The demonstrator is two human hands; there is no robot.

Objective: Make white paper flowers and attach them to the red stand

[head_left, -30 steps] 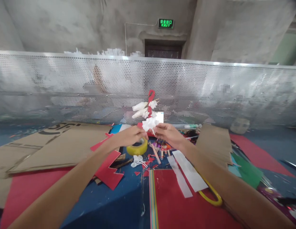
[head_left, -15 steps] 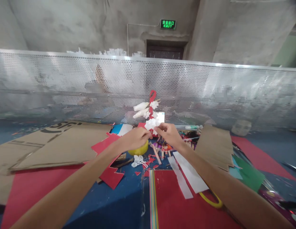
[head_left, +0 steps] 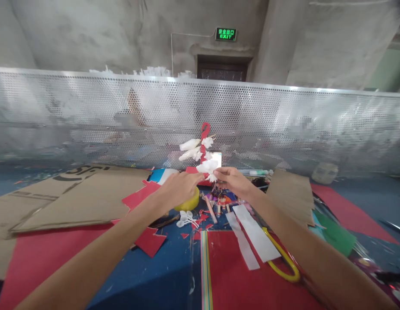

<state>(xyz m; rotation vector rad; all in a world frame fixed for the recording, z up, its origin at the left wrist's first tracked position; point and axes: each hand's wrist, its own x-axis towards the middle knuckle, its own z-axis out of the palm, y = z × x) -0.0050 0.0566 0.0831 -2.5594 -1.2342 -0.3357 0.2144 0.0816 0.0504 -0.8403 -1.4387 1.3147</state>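
A white crumpled-petal flower (head_left: 207, 166) is between my hands in the middle of the view. My right hand (head_left: 232, 180) pinches it at its right edge with thumb and fingertips. From the left, my left hand (head_left: 182, 188) has its fingers closed at the flower's lower left edge; the fingertips are partly hidden. Just beyond stands a red looped strip (head_left: 205, 129) with smaller white blossoms (head_left: 207, 142) and long white buds (head_left: 189, 145) around it. Below my left hand a yellow tape roll (head_left: 189, 201) is partly covered.
White plastic spoons (head_left: 186, 217) and red scraps lie on the blue table (head_left: 148, 284). Nearer are red paper (head_left: 245, 288), white strips (head_left: 256, 234) and yellow-handled scissors (head_left: 285, 269). Cardboard (head_left: 84, 198) fills the left, more cardboard (head_left: 288, 196) the right. A perforated metal panel (head_left: 155, 116) stands behind.
My left hand has turned flatter and shifted slightly left since half a second ago, covering the tape roll differently. My right fingers moved slightly lower on the flower, which has tilted.
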